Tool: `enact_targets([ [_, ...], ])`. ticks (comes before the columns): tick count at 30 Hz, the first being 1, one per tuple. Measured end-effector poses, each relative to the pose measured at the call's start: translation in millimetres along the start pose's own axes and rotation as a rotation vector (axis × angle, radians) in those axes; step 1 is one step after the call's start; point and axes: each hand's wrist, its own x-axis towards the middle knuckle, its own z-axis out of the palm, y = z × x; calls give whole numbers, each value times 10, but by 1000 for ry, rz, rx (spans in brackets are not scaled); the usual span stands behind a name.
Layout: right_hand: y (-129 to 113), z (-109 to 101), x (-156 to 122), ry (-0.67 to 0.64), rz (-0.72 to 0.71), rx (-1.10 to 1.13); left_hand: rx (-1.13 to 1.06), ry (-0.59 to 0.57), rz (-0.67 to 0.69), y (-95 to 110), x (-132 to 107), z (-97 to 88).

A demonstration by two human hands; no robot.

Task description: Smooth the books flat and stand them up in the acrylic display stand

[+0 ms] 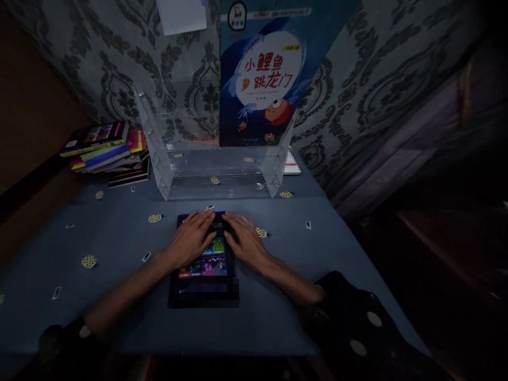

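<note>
A dark book (206, 272) with a colourful cover lies flat on the blue patterned tablecloth (119, 238) right in front of me. My left hand (192, 238) rests flat on its upper left part, fingers stretched out toward the far edge. Beside it, my right hand (246, 241) lies flat on the upper right part, fingers spread. Both hands press on the cover and hold nothing.
A clear acrylic book stand (214, 169) sits behind the book, with a blue children's book (264, 79) upright in it. A stack of books (107, 151) lies at the back left. Patterned wallpaper (357, 79) closes the back and right; the table's right edge drops into darkness.
</note>
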Motion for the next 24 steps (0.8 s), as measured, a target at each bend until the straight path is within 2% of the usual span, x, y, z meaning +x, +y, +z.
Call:
enact_targets([
  [10,0,-124,30,-9,113,218,-31,-69,73,28,170,18],
  [24,31,-147,47,38,155,257,-50,-102,110,9,245,25],
])
